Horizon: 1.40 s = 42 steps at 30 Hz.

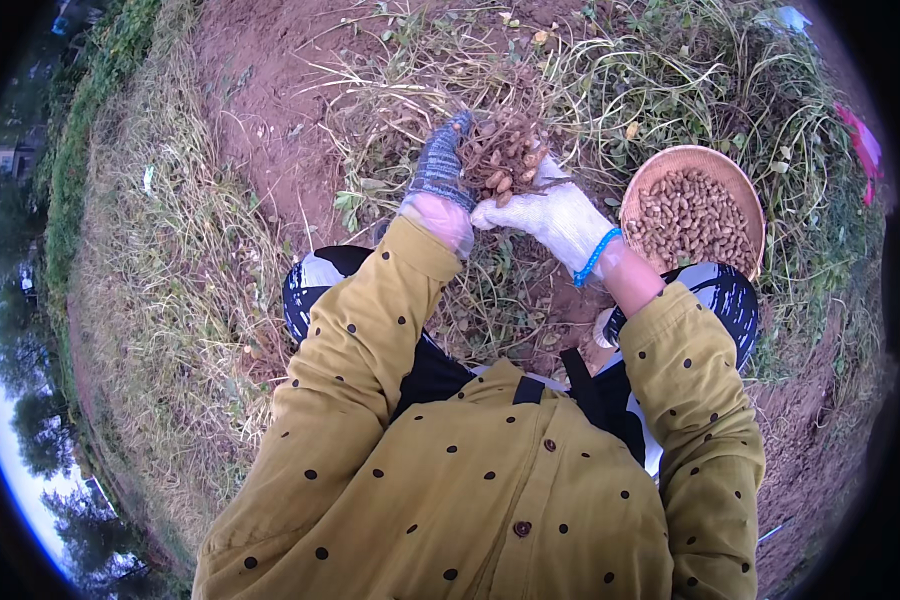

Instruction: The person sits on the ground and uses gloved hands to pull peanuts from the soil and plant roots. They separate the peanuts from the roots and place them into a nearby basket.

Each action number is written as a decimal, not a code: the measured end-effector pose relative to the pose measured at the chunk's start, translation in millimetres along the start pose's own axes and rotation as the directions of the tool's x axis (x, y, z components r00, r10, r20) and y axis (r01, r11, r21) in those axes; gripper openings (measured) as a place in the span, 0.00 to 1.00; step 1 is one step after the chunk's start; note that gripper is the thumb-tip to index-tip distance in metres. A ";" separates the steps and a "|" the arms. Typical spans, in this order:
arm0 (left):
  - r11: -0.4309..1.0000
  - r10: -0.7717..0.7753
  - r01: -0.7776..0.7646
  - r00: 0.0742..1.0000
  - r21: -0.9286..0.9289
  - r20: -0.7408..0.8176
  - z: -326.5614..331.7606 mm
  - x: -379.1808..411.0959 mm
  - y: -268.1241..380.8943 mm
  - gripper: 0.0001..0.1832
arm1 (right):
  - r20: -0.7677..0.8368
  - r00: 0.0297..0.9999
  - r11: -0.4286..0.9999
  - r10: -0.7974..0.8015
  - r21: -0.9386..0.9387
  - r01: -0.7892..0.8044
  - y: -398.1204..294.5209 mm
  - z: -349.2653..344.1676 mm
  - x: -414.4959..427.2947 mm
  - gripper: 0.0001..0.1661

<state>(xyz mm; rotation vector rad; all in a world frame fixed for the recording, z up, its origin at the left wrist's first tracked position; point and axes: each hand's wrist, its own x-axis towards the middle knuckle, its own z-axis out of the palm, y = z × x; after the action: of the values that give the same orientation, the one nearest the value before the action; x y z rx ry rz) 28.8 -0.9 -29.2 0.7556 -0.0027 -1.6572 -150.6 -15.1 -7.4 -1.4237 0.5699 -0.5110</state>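
Note:
My left hand [442, 166], in a blue-grey knitted glove over thin clear plastic, grips the stems of an uprooted peanut plant at the left side of its root clump. The roots with brown peanut pods [502, 154] lie between both hands. My right hand [547, 214], in a white knitted glove with a blue band at the wrist, is at the right and lower edge of the clump, thumb below the pods; its fingers are partly hidden behind them. A round woven basket [756, 217] holding many loose peanuts [690, 217] stands to the right, beside my right knee.
Pulled peanut vines [645, 82] lie heaped ahead and to the right. Bare reddish soil [270, 112] shows at the upper left, with a long row of dry vines [157, 300] along the left. A pink piece of plastic [860, 150] lies at the far right, beyond the basket.

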 end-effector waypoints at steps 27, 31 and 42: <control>0.937 -0.169 0.278 0.890 -0.211 0.423 -15.4 -22.4 16.1 0.26 | 0.179 0.904 0.866 0.388 0.266 -0.424 -35.3 19.3 -0.3 0.17; 0.968 -0.190 0.232 0.924 -0.092 0.331 -8.8 -20.7 15.6 0.24 | 0.162 0.949 0.921 0.269 0.245 -0.303 -26.3 14.5 -8.9 0.18; 0.993 -0.051 0.062 0.993 -0.099 0.104 -28.0 4.8 16.7 0.20 | -0.025 0.876 0.824 0.482 0.352 -0.444 -40.5 41.4 -7.8 0.12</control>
<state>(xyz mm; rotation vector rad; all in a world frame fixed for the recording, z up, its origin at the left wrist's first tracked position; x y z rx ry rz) 56.6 1.9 -46.7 0.5981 0.0316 -1.7348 -129.6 18.0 35.9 -0.8875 0.8509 -0.2773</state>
